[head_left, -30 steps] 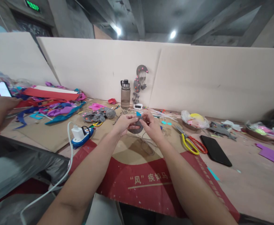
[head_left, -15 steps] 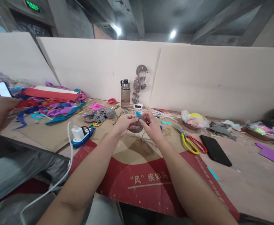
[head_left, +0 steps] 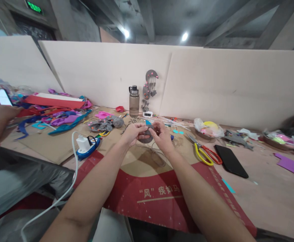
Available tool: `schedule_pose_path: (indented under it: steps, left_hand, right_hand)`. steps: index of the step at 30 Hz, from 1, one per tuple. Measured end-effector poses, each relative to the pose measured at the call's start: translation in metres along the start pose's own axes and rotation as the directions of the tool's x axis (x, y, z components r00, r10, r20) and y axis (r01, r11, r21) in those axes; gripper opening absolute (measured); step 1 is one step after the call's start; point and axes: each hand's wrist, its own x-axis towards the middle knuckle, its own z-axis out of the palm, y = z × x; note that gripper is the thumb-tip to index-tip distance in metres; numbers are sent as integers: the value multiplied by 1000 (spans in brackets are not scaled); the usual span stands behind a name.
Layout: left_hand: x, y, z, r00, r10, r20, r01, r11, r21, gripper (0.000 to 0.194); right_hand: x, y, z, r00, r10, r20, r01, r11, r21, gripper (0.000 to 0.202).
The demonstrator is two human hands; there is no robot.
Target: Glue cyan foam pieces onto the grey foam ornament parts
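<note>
Between my hands, above the brown and red paper sheet [head_left: 147, 201], is a grey felt piece [head_left: 147, 138] with a rounded lower edge. A small blue piece [head_left: 148, 123] pokes up at its top. My left hand [head_left: 135, 133] is closed on the grey piece from the left, fingers lying across its front. My right hand [head_left: 162, 134] pinches its right edge, thumb towards the middle. The fingertips hide part of the piece. A thin cord [head_left: 159, 159] loops on the paper below. Behind, a grey moon-shaped hanging ornament [head_left: 152, 74] with pink dots rests against the white board.
Scissors [head_left: 204, 153] with yellow and red handles and a black phone [head_left: 231, 161] lie to the right. A water bottle [head_left: 134, 102] stands behind my hands. To the left are a blue power strip [head_left: 88, 149], felt scraps [head_left: 68, 118] and another person's hand [head_left: 3, 111].
Almost nothing differs. My right fingers have shifted very slightly at the edge of the grey piece, and the view has moved a little.
</note>
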Motion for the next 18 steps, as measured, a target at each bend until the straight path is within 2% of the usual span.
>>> schedule_pose_path:
  steps: [3,6,18]
  left_hand:
    - [-1,2,1,1000,-25,-14,25,1000,-2,11]
    - [-2,3,2,999,-28,-16,28,1000,-8,9]
    - [-2,2,2,1000,-17,-4,17,1000,-8,14]
  right_hand:
    - [-1,2,1,1000,-8,4,8,1000,-1,23]
    - [-1,3,1,1000,-26,-4,26,999,-28,18]
    - [-1,0,2,1000,-7,-17,7,1000,-12,13]
